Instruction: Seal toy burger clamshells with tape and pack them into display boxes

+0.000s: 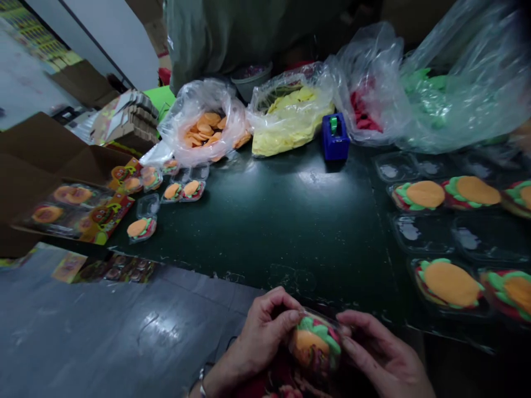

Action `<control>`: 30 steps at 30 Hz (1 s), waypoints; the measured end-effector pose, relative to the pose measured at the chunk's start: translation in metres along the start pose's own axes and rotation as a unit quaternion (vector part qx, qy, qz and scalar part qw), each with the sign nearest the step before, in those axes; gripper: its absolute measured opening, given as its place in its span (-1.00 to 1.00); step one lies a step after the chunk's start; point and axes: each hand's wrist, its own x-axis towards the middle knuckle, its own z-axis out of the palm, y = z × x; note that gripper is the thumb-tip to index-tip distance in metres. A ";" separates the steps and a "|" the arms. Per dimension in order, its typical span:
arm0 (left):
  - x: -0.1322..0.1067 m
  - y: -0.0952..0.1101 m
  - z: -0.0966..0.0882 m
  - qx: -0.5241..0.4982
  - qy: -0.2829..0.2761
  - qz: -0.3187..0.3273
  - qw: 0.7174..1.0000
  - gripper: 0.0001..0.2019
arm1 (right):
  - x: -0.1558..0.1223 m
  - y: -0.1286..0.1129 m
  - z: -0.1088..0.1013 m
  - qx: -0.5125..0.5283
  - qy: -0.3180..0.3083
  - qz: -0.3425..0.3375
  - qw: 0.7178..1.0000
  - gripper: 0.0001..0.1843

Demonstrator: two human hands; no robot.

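Note:
Between my two hands, just off the near edge of the table, is a clear plastic case with a toy-like burger [316, 340] inside, showing an orange bun, green leaf and red layers. My left hand [265, 331] grips its left side, thumb on top. At the right side, my right hand [381, 351] pinches the case's edge between thumb and fingers. To the right on the table lie opened clear cases with burger pieces [450, 283] in rows, their empty lids [425, 232] folded back. Smaller-looking burger cases [193, 189] stand farther off at the left.
Along the back stand plastic bags of orange discs [207, 130], yellow pieces [290, 105], red pieces [365, 110] and green pieces [427, 83]. A blue tape dispenser [335, 138] sits before them on the dark green table [265, 221]. At left is a cardboard box [53, 146] with packaged burgers.

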 end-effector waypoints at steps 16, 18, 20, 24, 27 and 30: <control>-0.038 -0.002 -0.022 -0.054 -0.138 -0.051 0.988 -0.76 | 0.011 -0.022 0.023 -0.042 -0.141 0.011 0.989 -0.73; -0.041 0.000 -0.020 -0.053 -0.169 -0.049 0.983 -0.64 | 0.012 -0.023 0.026 -0.040 -0.141 0.007 0.989 -0.74; -0.042 0.001 -0.018 -0.069 -0.170 -0.052 0.982 -0.52 | 0.015 -0.026 0.030 -0.041 -0.138 -0.005 0.990 -0.75; -0.037 0.001 -0.014 -0.103 -0.093 -0.035 0.990 -0.58 | 0.029 -0.041 0.039 -0.029 -0.134 -0.036 0.990 -0.76; -0.030 0.007 -0.017 -0.119 -0.048 0.001 0.992 -0.61 | 0.041 -0.055 0.038 -0.019 -0.115 -0.089 0.989 -0.72; -0.025 0.014 -0.024 -0.137 -0.029 0.023 0.990 -0.61 | 0.041 -0.066 0.027 -0.057 -0.063 -0.139 0.987 -0.76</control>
